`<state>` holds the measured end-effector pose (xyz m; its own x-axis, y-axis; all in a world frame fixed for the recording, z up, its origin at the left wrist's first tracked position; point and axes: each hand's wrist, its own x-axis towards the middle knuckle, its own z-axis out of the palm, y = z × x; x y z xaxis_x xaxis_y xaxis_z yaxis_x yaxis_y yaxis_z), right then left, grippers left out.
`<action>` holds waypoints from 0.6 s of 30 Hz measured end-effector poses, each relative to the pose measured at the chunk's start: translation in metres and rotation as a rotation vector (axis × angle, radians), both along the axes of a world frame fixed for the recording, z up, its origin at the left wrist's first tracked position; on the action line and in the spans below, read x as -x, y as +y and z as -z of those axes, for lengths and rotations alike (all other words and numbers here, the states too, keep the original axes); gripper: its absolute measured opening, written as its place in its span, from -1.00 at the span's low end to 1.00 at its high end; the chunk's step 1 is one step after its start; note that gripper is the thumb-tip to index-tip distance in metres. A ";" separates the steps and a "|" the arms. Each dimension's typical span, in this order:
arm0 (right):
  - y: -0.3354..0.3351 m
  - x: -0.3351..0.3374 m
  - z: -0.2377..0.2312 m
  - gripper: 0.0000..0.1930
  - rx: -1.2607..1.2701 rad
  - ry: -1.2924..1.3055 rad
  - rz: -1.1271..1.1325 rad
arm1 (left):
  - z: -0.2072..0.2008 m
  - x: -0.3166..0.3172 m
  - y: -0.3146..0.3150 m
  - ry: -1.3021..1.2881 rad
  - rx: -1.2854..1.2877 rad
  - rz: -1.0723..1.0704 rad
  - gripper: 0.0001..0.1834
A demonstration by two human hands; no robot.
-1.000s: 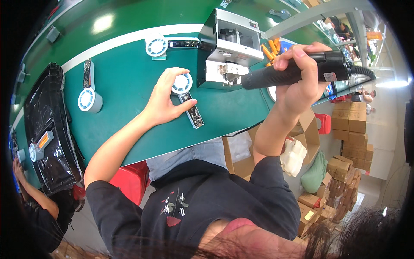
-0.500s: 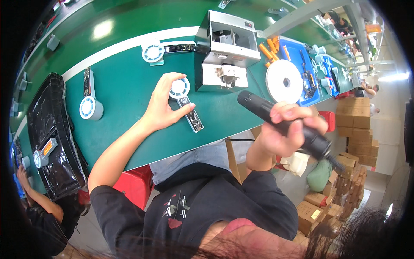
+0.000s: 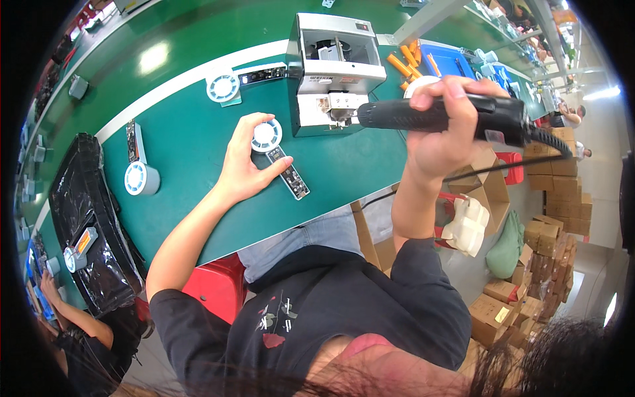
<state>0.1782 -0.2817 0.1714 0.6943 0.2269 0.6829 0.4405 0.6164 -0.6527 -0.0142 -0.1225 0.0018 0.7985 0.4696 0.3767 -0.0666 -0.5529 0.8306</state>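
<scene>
My left hand point(image 3: 243, 159) is closed round a small handheld fan point(image 3: 266, 136), thumb and fingers on either side of it. The fan has a round white and pale blue head and a handle with a bare circuit board point(image 3: 287, 173). It rests on the green bench. In my right hand point(image 3: 456, 122) is a black electric screwdriver point(image 3: 410, 114), held level with its cord running back to the right. Its tip meets the front of a silver and black screw feeder point(image 3: 340, 86); whether it touches a screw I cannot make out.
Two more fan bodies, one point(image 3: 223, 87) beside the feeder and one point(image 3: 141, 177) to the left, stand on the bench. Orange parts point(image 3: 400, 66) and a blue tray point(image 3: 444, 59) lie behind the screwdriver. A black plastic-wrapped bundle point(image 3: 92, 218) is at left; a co-worker's arm point(image 3: 73, 311) shows beyond.
My right hand has swung the screwdriver up and away from me, so its tip now reaches the screw feeder. My left hand keeps holding the fan. The view has shifted slightly.
</scene>
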 end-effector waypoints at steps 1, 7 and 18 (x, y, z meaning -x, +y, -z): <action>0.003 -0.001 0.003 -0.66 -0.017 -0.005 -0.058 | -0.001 0.000 0.000 -0.008 -0.007 0.002 -0.19; 0.010 0.003 -0.001 -0.67 0.144 -0.099 -0.124 | 0.002 -0.002 0.001 -0.029 -0.014 0.007 -0.18; 0.013 0.006 -0.011 -0.67 0.073 -0.047 -0.110 | -0.001 -0.001 0.000 -0.018 -0.009 0.004 -0.19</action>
<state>0.1723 -0.2685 0.1820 0.6304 0.3499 0.6929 0.4039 0.6144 -0.6777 -0.0133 -0.1226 0.0025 0.7937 0.4624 0.3952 -0.0838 -0.5604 0.8240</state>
